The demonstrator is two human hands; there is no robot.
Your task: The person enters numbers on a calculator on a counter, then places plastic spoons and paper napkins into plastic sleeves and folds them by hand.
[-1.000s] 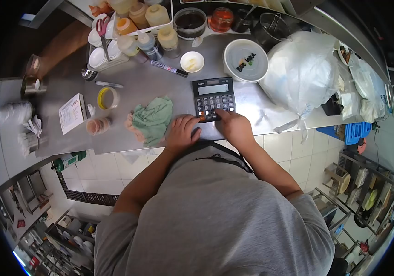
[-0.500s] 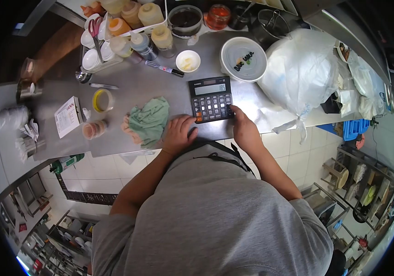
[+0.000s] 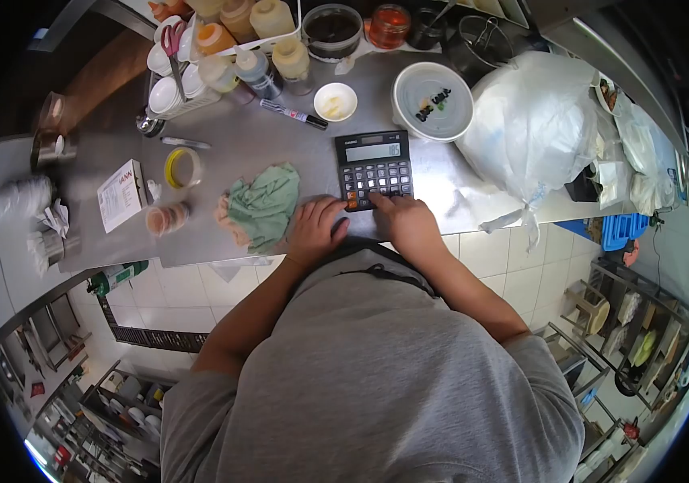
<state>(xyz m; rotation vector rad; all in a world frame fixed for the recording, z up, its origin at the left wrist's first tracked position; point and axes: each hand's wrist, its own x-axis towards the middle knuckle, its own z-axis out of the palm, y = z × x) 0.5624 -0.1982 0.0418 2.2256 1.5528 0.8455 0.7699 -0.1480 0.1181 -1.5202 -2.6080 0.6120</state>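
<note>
A black desk calculator point(image 3: 374, 193) lies on the steel counter in front of me, its display reading 185. My right hand point(image 3: 413, 229) is over its lower edge, the index finger stretched onto the bottom keys; it grips nothing. At the calculator's lower left corner rests my left hand point(image 3: 314, 232), fingers extended and fingertips touching or close to the corner. Just left of that hand sits a crumpled green cloth point(image 3: 264, 205), with a peach-coloured part beneath it. Beyond the calculator are a small white bowl point(image 3: 335, 103) with yellowish residue, a marker point(image 3: 294, 113) and a lidded white tub point(image 3: 441, 90).
A large knotted plastic bag point(image 3: 533, 133) fills the right of the counter point(image 3: 296, 149). Sauce bottles point(image 3: 290, 60) and a white basket point(image 3: 187, 109) stand at the back left. Farther left are tape rolls point(image 3: 182, 167), a pen point(image 3: 187, 142) and a small box point(image 3: 121, 196).
My right hand has moved left from the calculator's lower right edge to its bottom middle keys. The left hand stays at the corner. The whole view has shifted slightly.
</note>
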